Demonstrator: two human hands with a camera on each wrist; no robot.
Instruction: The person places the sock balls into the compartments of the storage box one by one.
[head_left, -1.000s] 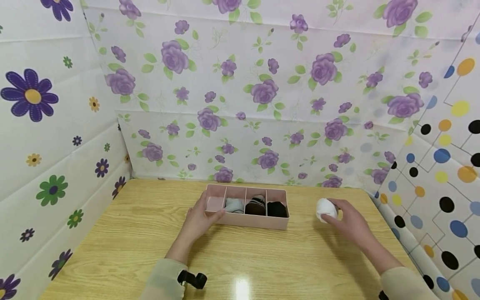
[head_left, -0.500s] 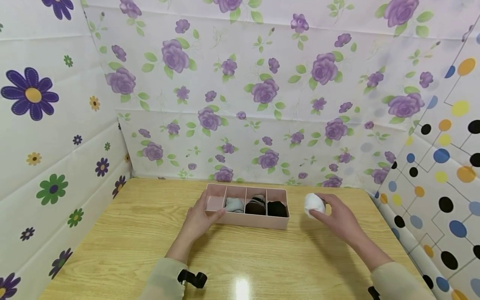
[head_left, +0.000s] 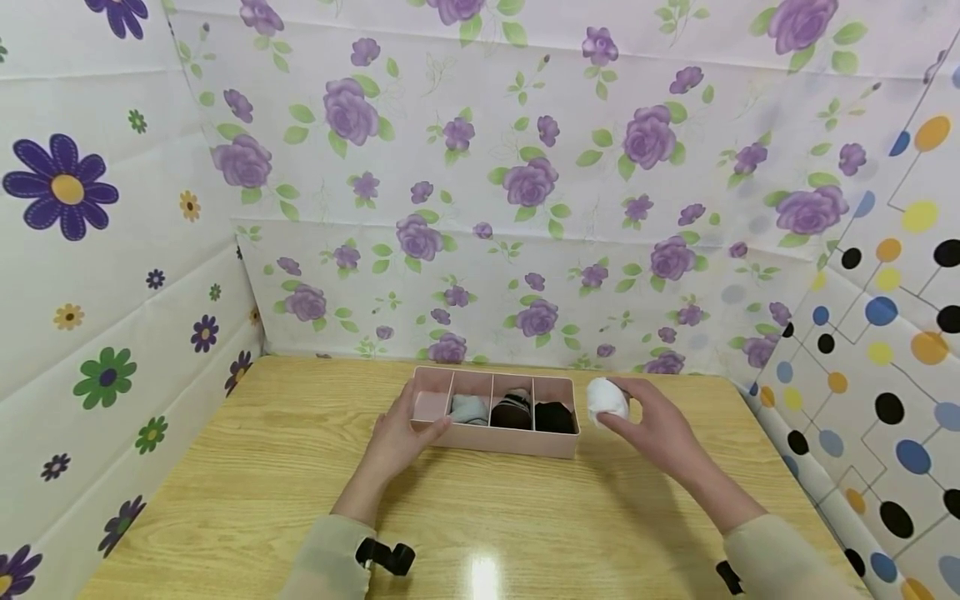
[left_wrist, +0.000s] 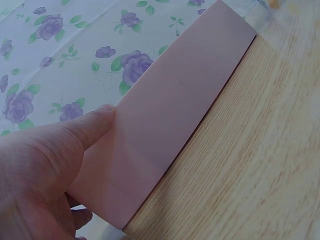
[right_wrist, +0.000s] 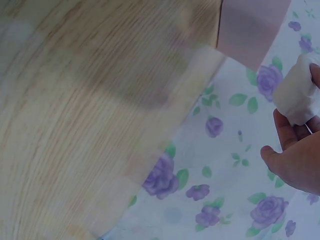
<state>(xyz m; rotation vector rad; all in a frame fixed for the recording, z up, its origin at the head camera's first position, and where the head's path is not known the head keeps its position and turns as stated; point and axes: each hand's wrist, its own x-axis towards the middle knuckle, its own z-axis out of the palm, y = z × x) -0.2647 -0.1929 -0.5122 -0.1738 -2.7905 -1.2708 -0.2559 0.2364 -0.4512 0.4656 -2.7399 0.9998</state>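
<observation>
A pink organizer box [head_left: 501,442] with several compartments in a row stands on the table. Rolled socks fill three of them: a grey pair [head_left: 469,409], a dark striped pair [head_left: 512,410] and a black pair [head_left: 554,418]; the leftmost compartment shows its bare bottom. My left hand [head_left: 400,437] grips the box's left end, thumb at the front rim [left_wrist: 116,106] and fingers around the end wall. Just right of the box, my right hand [head_left: 658,423] pinches a rolled white sock [head_left: 607,401] between thumb and fingers, above the table. The right wrist view shows this white sock [right_wrist: 296,92] partly, at its edge.
The wooden table [head_left: 285,467] meets a flowered cloth backdrop [head_left: 480,275] close behind the box. Patterned cloth walls flank it at left [head_left: 150,317] and right [head_left: 862,375]. Each sleeve carries a black wrist mount, such as the left one [head_left: 386,556].
My right hand has carried the white sock leftward, and slightly up in the head view, toward the box's right end. The left hand and the box have stayed in place.
</observation>
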